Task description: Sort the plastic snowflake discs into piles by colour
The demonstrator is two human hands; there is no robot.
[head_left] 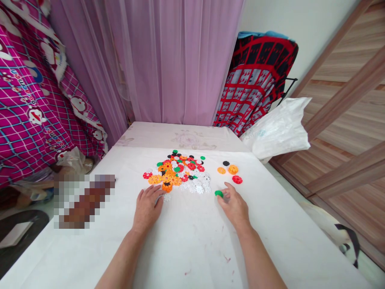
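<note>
A heap of small plastic snowflake discs [179, 172] in orange, red, green, black and white lies on the white table [192, 237]. My left hand [148, 207] rests flat just below the heap's left end, fingers stretched toward an orange disc [167, 186] and a white disc. My right hand [233, 204] is to the right of the heap, fingers curled and pinching a green disc [219, 193]. Beyond it lie separate discs: a black one [225, 163], two orange ones [232, 169] and a red one [237, 180].
Pink curtains hang behind the table. A patterned magenta cloth [30, 108] is at the left, a red and black blanket [255, 84] over a rack at the back right, and a white plastic bag [278, 130] beside it. Wooden panelling runs along the right.
</note>
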